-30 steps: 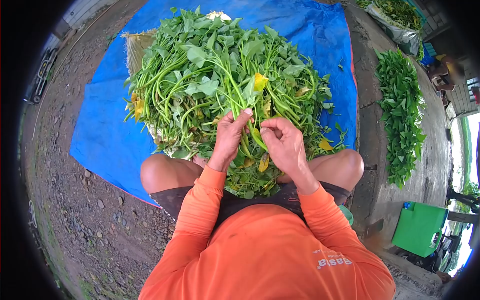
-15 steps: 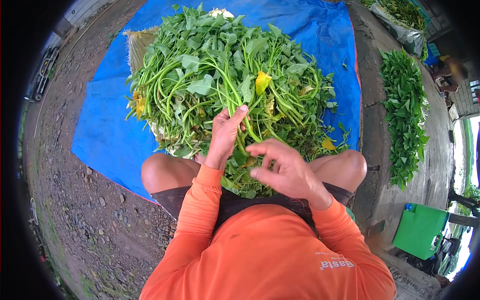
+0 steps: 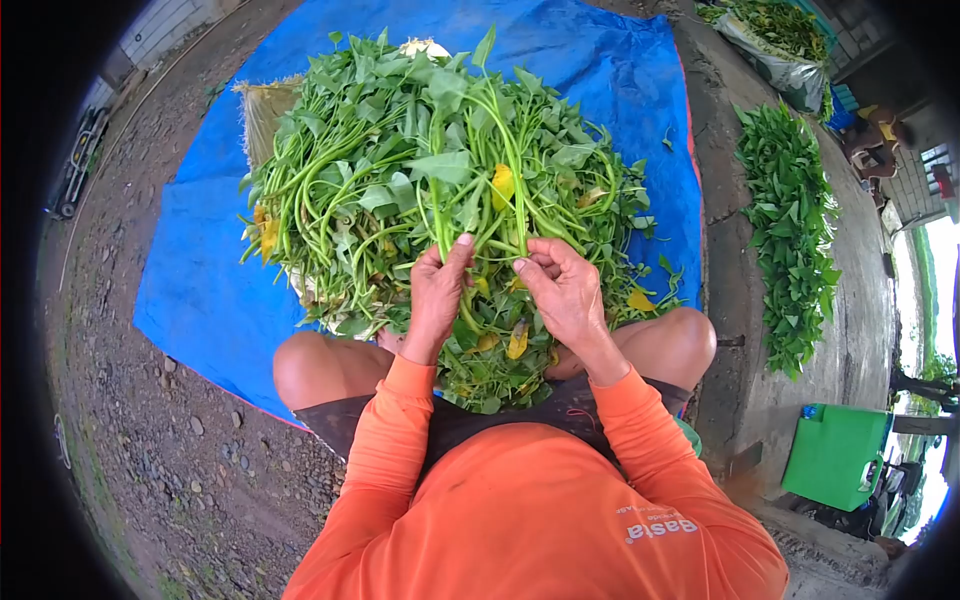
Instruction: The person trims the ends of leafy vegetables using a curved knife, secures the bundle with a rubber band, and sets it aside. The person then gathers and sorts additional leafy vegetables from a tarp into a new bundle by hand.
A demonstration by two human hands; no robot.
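Observation:
A large heap of leafy green stems (image 3: 340,170) lies in front of me, with some yellow leaves in it. My left hand (image 3: 440,290) is closed, thumb against fingers, round stems that rise above it over the near side of the heap. To its right, my right hand (image 3: 563,290) pinches another green stem between thumb and fingers, its leafy top pointing away from me. The two hands are a little apart. A yellow leaf (image 3: 503,187) shows just beyond them.
Under the heap spreads a blue tarp (image 3: 200,240). On the right lie a row of green leaves (image 3: 790,240) and a green container (image 3: 835,457). A filled sack (image 3: 790,75) stands at the upper right, near another person (image 3: 877,140). Gravel ground (image 3: 190,440) is at left.
My right hand, open and loose half a second ago, has moved up and closed on a stem. The stems at my hands are now spread apart into two parts.

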